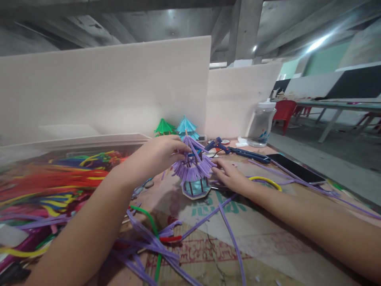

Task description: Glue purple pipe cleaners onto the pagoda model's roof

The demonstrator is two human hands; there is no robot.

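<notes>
Purple tower (pixel 197 169), upright.
It stands between my left hand (pixel 169 151), closer and higher, and right hand (pixel 230 174), fingers curled; I can't tell whether they grip.

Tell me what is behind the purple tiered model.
Behind the purple model are a green roof and a light-blue roof, before a pale board. Their lower parts cannot be seen, covered by the left hand and the model.

pale partitions (pixel 104 91) under concrete beams (pixel 244 29); red chair (pixel 284 113) beyond.

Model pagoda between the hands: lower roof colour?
The lower roof is purple; head view shows it.
</notes>
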